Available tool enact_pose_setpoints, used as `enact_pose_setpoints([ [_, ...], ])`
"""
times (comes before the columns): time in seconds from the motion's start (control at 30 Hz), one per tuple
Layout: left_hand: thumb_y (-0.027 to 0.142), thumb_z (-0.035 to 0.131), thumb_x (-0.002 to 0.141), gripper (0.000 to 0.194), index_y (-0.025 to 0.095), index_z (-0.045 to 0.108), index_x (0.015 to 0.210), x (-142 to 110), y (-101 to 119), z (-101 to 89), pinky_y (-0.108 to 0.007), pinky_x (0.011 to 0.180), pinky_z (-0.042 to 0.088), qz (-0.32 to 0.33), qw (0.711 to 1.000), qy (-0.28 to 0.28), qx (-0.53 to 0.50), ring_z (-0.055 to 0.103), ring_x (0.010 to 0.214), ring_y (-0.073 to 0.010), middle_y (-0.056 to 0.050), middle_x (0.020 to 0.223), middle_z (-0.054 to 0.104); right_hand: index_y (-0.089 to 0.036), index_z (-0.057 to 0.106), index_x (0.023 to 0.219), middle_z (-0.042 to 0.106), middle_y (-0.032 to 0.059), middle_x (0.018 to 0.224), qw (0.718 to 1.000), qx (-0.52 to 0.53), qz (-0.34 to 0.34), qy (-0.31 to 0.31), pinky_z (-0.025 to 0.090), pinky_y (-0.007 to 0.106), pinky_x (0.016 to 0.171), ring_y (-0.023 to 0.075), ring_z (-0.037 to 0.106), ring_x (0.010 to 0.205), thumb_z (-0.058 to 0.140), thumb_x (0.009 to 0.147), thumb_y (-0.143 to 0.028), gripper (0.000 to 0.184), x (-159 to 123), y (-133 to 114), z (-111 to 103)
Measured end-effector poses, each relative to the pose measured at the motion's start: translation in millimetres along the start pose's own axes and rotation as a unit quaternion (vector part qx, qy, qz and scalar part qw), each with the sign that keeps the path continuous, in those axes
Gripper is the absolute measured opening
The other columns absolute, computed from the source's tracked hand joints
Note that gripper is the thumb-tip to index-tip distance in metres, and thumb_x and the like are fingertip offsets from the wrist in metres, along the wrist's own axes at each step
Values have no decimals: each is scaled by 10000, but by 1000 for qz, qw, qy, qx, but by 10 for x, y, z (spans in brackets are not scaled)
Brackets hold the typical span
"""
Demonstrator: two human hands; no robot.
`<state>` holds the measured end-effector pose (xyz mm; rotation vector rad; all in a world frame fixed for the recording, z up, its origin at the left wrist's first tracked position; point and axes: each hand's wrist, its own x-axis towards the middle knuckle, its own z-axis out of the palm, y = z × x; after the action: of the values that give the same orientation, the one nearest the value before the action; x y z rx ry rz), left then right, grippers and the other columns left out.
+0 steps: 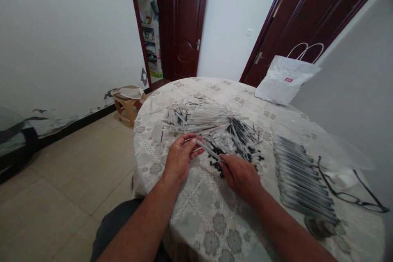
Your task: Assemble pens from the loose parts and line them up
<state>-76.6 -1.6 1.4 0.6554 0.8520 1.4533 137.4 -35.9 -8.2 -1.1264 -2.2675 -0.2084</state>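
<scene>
Between my two hands is a clear pen barrel (208,149), slanting down to the right above the table. My left hand (179,157) pinches its upper left end between thumb and fingers. The lower right end sits in the closed fingers of my right hand (241,176), which hide that tip. Just beyond lies a loose heap of white pen barrels (204,118), with dark refills (238,131) on its right side. Small black pen parts (216,168) are scattered under and beside my right hand.
A row of pens (302,176) lies on the right of the round table, covered by a patterned cloth (219,223). Beside it are black-framed glasses (353,198) and a roll of tape (319,227). A white paper bag (285,80) stands at the back right; a stool (127,104) is left.
</scene>
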Motion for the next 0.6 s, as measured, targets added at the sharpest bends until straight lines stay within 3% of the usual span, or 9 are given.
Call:
enact_pose_setpoints([
  [0.2, 324, 797, 789, 345, 181, 611, 1042, -11, 10, 8, -379, 819, 607, -6, 1000, 13, -7, 743, 998, -241, -111, 1077, 761, -198, 701, 1149, 752, 86, 842, 999, -43, -19, -8, 528, 282, 694, 187, 693, 737, 515, 1018, -212, 227, -5, -93, 2],
  [0.4, 331, 805, 771, 374, 186, 594, 1045, -37, -17, 25, -395, 860, 592, 5, 1000, 14, -19, 748, 999, -247, -101, 1053, 763, -211, 691, 1125, 771, 86, 972, 988, 133, 79, 3, 558, 325, 769, 218, 728, 839, 520, 1002, -254, 215, 38, -230, -48],
  [0.5, 322, 796, 780, 369, 186, 588, 1052, -31, -28, 32, -398, 881, 587, 7, 999, 11, -32, 749, 1006, -246, -98, 1039, 768, -220, 694, 1010, 723, 25, 789, 944, 259, 202, -38, 519, 286, 625, 186, 677, 683, 536, 1001, -336, 197, 67, -260, -45],
  [0.6, 307, 782, 796, 355, 190, 580, 1063, -36, -24, 44, -391, 889, 587, 13, 999, 8, -33, 753, 999, -236, -93, 1036, 771, -205, 651, 944, 591, -37, 600, 859, 397, 313, -82, 408, 242, 457, 142, 536, 494, 522, 999, -386, 229, 96, -264, -9],
])
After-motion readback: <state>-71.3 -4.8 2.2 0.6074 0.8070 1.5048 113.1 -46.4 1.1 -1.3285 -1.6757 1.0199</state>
